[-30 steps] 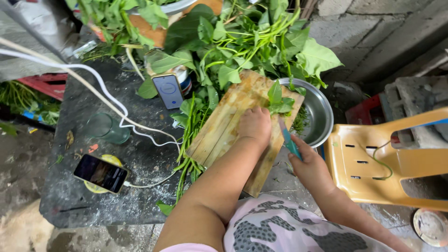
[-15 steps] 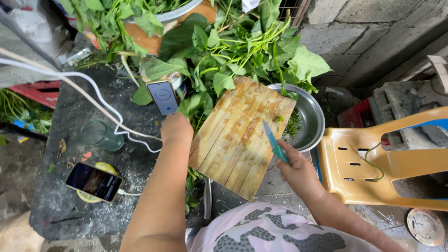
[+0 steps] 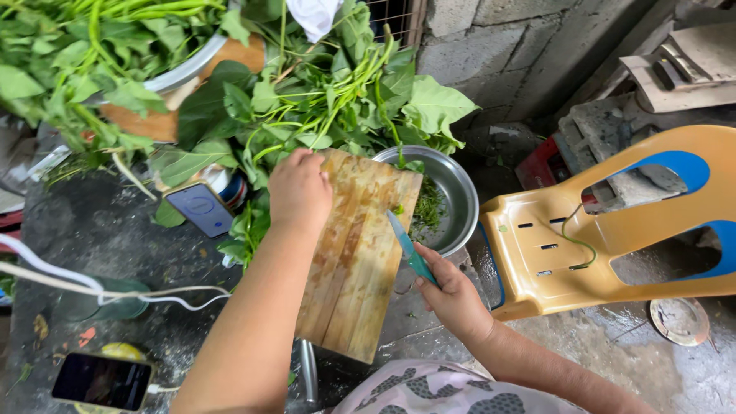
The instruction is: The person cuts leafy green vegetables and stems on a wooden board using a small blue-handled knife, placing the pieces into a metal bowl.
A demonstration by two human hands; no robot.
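- A wall of grey concrete blocks (image 3: 491,54) stands at the top, with rough mortar lines.
- The floor (image 3: 613,360) is wet grey concrete, dirty in places.
- An orange plastic chair (image 3: 613,230) with blue parts lies tipped on the right side.
- Broken concrete pieces and wood scraps (image 3: 675,69) are piled behind the chair.
- A dark stone slab (image 3: 115,238) serves as a low table.
- The light is soft daylight, without strong shadows.

A makeshift outdoor home kitchen corner: bare concrete-block wall (image 3: 491,46) at the far side, wet cement floor (image 3: 613,360), an orange plastic chair (image 3: 606,230) on the right, leafy greens (image 3: 322,92) heaped beside a wooden cutting board (image 3: 356,261) and steel bowl (image 3: 452,192)
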